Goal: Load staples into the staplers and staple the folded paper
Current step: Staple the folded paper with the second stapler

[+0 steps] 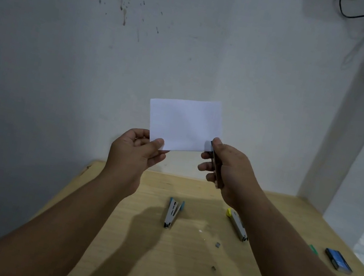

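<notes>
I hold a folded white paper (184,125) up in the air in front of the wall. My left hand (136,151) pinches its lower left corner between thumb and fingers. My right hand (226,170) grips a dark stapler (215,168), whose jaw sits on the paper's lower right corner. On the wooden table (177,270) below lie a blue-tipped stapler (172,213), hinged open, and a yellow-tipped stapler (237,224).
A blue box of staples (338,260) lies near the table's right edge, with a small green item (313,249) beside it. Small staple bits (218,244) are scattered mid-table. A white wall stands behind, and a pillar rises at the right.
</notes>
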